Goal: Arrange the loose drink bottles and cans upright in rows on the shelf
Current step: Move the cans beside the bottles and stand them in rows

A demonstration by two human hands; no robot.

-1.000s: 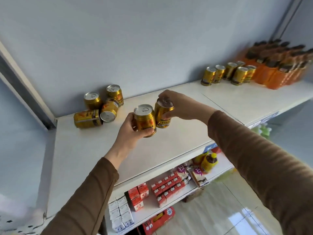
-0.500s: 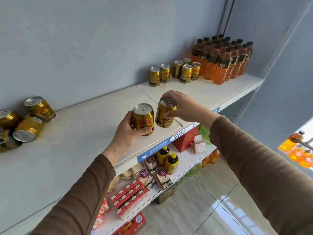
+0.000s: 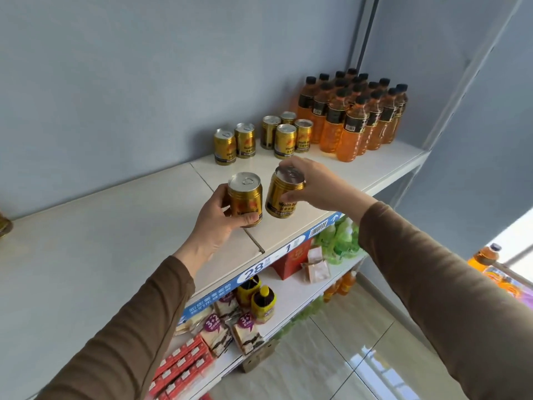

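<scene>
My left hand [image 3: 215, 220] grips a gold can [image 3: 245, 197] around its side, held upright above the white shelf [image 3: 121, 232]. My right hand [image 3: 314, 183] holds a second gold can [image 3: 284, 194] from the top, slightly tilted, just right of the first. Behind them several gold cans [image 3: 262, 138] stand upright in short rows near the wall. Several orange drink bottles [image 3: 354, 114] with black caps stand in rows at the shelf's right end. One loose can [image 3: 4, 225] peeks in at the far left edge.
A grey wall backs the shelf. The shelf's front edge carries a blue price strip [image 3: 259, 269]. Lower shelves hold yellow bottles [image 3: 261, 300], red boxes [image 3: 184, 365] and packets. Tiled floor [image 3: 331, 356] lies below right.
Both hands carried their cans rightward along the shelf toward the standing cans and bottles. The pile of loose cans on the left has slid almost out of view.
</scene>
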